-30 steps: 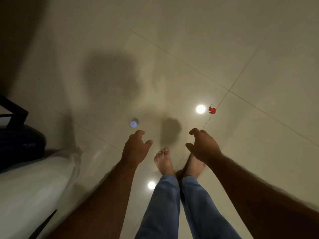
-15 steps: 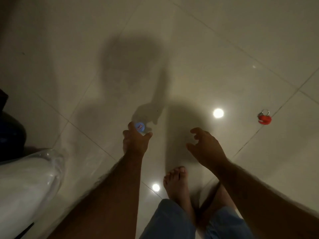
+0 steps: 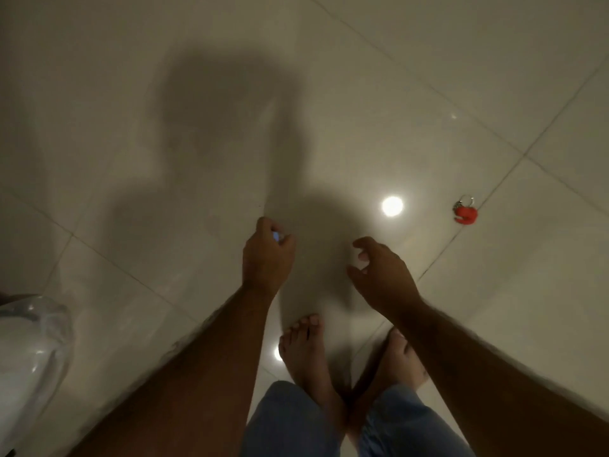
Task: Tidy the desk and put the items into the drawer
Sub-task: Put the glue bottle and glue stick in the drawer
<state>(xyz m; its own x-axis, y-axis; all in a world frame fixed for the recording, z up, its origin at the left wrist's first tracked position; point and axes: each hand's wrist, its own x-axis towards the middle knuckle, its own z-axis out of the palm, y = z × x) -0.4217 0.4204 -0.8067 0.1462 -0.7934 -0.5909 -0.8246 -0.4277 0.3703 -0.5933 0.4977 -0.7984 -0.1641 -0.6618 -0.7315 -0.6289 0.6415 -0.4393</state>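
- Floor (image 3: pixel 428 77) of glossy pale tiles fills the view, with ceiling lights mirrored in it and the person's shadow across the middle; no desk or drawer shows.
- White plastic-wrapped bulk (image 3: pixel 29 351) sits at the left edge.
- Left hand (image 3: pixel 267 255) has just closed on the small blue-and-white item (image 3: pixel 276 236); a second ago that item lay loose on the tile ahead of it. Fingers now curl round it, so only a sliver peeks out above the thumb.
- Right hand (image 3: pixel 382 275) hangs beside it, fingers loosely curled and grasping nothing.
- Red keyring piece (image 3: pixel 465 214) lies on the tile well right of both hands, untouched.
- Judgement: one dropped item is recovered; the red one likely comes next before returning to the drawer.
- Writing: the item's label is hidden; nothing is readable.
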